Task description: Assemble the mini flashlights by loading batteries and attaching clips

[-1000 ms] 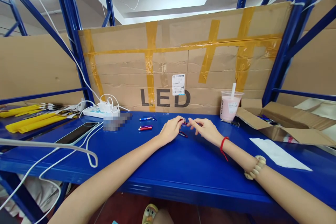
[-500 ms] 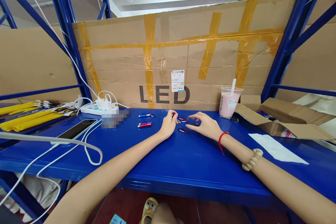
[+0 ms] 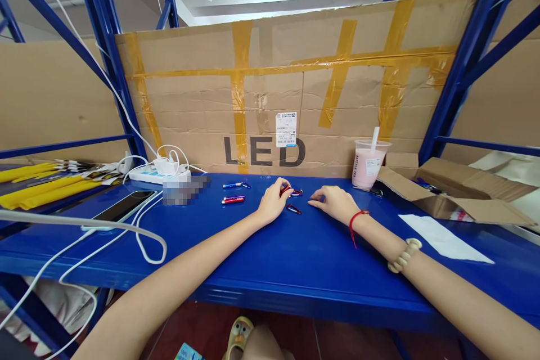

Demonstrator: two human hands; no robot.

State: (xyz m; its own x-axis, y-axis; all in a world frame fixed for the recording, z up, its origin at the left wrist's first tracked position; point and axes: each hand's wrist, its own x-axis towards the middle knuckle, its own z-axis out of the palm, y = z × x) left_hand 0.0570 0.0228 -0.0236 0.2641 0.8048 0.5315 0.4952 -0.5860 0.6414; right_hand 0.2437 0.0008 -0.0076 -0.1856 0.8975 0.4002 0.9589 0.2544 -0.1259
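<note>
The flat blue metal shelf [image 3: 295, 259] fills the lower middle of the frame. Just above centre, the left hand [image 3: 272, 203] pinches a small red metal clip [image 3: 285, 189] between thumb and fingertips. To its right, the right hand [image 3: 336, 202] lies low, fingers curled to the shelf; I cannot tell whether it grips anything. A second red clip [image 3: 294, 209] lies between them. Farther back at right, a clear plastic cup of pink drink [image 3: 370, 166] stands against the taped brown cardboard wall [image 3: 274, 90].
</note>
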